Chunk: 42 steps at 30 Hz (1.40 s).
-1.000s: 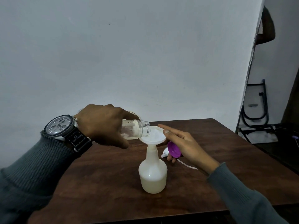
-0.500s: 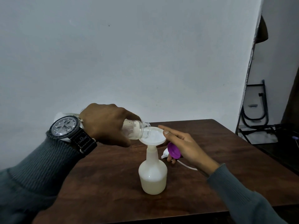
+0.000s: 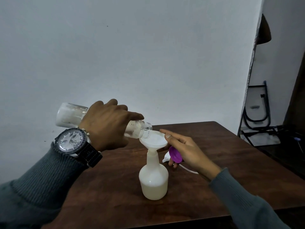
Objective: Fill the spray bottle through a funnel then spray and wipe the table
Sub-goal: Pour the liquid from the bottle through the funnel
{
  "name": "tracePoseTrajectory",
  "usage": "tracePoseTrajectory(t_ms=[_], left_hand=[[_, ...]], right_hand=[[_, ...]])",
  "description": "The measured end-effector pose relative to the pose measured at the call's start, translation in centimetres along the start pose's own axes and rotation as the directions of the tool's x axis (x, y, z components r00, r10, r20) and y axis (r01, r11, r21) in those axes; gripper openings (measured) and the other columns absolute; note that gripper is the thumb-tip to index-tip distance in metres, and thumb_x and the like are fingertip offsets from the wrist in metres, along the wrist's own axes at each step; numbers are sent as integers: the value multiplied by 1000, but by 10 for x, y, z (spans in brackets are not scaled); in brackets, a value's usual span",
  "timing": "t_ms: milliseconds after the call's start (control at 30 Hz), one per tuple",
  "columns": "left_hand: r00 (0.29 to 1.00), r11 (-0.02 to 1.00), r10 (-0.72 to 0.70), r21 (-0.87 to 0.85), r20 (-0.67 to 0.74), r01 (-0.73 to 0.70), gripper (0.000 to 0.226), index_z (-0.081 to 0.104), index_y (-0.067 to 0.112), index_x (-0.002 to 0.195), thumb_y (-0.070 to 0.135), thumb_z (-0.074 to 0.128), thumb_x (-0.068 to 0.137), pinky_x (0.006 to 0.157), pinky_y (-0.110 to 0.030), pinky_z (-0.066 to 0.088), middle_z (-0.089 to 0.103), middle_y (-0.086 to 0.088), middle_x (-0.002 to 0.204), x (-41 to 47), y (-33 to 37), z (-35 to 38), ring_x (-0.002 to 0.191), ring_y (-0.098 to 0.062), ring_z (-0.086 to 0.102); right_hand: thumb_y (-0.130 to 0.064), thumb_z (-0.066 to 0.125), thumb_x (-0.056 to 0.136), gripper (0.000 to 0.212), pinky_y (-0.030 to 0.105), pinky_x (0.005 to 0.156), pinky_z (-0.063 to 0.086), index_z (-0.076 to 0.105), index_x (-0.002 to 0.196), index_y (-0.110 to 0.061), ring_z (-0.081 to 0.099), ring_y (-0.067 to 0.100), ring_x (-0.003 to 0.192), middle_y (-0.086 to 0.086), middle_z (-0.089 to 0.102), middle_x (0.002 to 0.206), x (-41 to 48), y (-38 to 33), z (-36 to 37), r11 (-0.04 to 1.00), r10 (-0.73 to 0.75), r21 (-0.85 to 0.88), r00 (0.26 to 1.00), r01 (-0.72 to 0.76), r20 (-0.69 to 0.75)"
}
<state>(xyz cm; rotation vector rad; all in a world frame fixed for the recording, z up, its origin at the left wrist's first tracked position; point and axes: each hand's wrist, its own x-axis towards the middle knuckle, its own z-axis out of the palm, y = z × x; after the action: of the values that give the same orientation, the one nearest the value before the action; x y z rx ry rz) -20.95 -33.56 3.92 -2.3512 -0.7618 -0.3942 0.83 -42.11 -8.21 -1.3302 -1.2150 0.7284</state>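
Two hands shown. My left hand (image 3: 105, 124) grips a clear bottle (image 3: 71, 116), tilted mouth-down into the white funnel (image 3: 154, 140) seated in the spray bottle (image 3: 153, 182), which stands upright on the worktop (image 3: 214, 162), partly filled. My right hand (image 3: 186, 151) touches the funnel rim with its thumb, its lower fingers curled round the purple-collared spray head (image 3: 175, 154).

Spray bottle (image 3: 153, 182): one
Funnel (image 3: 154, 141): one
Clear bottle (image 3: 71, 117): one
Purple spray head (image 3: 175, 154): one
Hands: two, left hand (image 3: 107, 124), right hand (image 3: 186, 149)
Wristwatch (image 3: 72, 140): one
Table (image 3: 214, 162): one
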Motion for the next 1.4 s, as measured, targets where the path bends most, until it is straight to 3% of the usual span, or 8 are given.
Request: tracePoseTrajectory(t_ms=[133, 400, 533, 700, 900, 1100, 1233, 1400], left_hand=[[999, 994, -36, -104, 22, 38, 73, 33, 59, 150, 52, 60, 81, 59, -26, 37, 65, 19, 111, -6, -7, 7, 108, -11, 58], [991, 956, -113, -265, 66, 126, 78, 32, 61, 145, 57, 65, 74, 64, -25, 46, 64, 25, 102, -25, -16, 10, 94, -7, 62], [987, 912, -149, -378, 61, 161, 73, 36, 61, 139, 57, 70, 75, 70, -29, 54, 65, 29, 97, -30, -22, 9, 83, -4, 64], [979, 824, -195, -530, 66, 200, 79, 40, 61, 139, 74, 64, 64, 71, -32, 54, 64, 37, 98, -35, -29, 16, 80, 1, 65], [971, 666, -236, -733, -30, 140, 78, 49, 59, 133, 83, 62, 60, 72, -38, 59, 68, 32, 100, -38, -29, 21, 72, 2, 71], [956, 629, -271, -772, -109, 90, 77, 49, 57, 133, 78, 66, 61, 73, -38, 60, 67, 36, 100, -39, -29, 17, 74, 1, 72], [957, 643, -269, -760, -109, 94, 58, 59, 56, 119, 77, 65, 64, 69, -39, 59, 69, 27, 100, -44, -36, 20, 74, -3, 70], [963, 681, -248, -726, -109, 93, 73, 48, 59, 132, 84, 54, 64, 68, -35, 57, 63, 39, 106, -47, -47, 26, 80, 0, 69]], right_hand=[[-35, 54, 104, 38, 32, 48, 54, 60, 142, -33, 67, 28, 57, 0, 79, 101, 0, -1, 3, 1000, -15, 10, 1000, 15, -27], [-43, 51, 104, 40, 33, 52, 51, 53, 143, -35, 66, 27, 55, 0, 79, 99, 1, -2, 4, 1000, -13, -21, 998, 12, -54], [-47, 43, 106, 31, 27, 45, 45, 59, 127, -30, 65, 22, 49, -5, 79, 88, 2, -5, 0, 999, 18, -42, 963, -30, -268], [-12, 40, 106, 24, 20, 32, 35, 57, 122, -19, 52, 17, 53, 14, 60, 101, 10, -32, -14, 990, -38, 105, 893, 95, -448], [-16, 74, 92, 46, 20, 74, 56, 54, 130, -33, 67, 19, 95, 8, 61, 119, 10, -92, 1, 942, -334, -130, 910, 310, -247], [-5, 76, 90, 48, 37, 90, 60, 60, 131, -22, 70, 22, 109, 1, 72, 127, 28, -127, 38, 856, -508, -95, 861, 508, 22], [12, 66, 91, 47, 31, 97, 57, 65, 131, -13, 66, 23, 121, 3, 69, 135, 37, -138, 38, 850, -477, -142, 856, 507, 199], [20, 57, 91, 61, 20, 102, 51, 64, 132, -24, 63, 2, 125, -8, 67, 136, 41, -148, 40, 808, -434, -300, 857, 507, 278]])
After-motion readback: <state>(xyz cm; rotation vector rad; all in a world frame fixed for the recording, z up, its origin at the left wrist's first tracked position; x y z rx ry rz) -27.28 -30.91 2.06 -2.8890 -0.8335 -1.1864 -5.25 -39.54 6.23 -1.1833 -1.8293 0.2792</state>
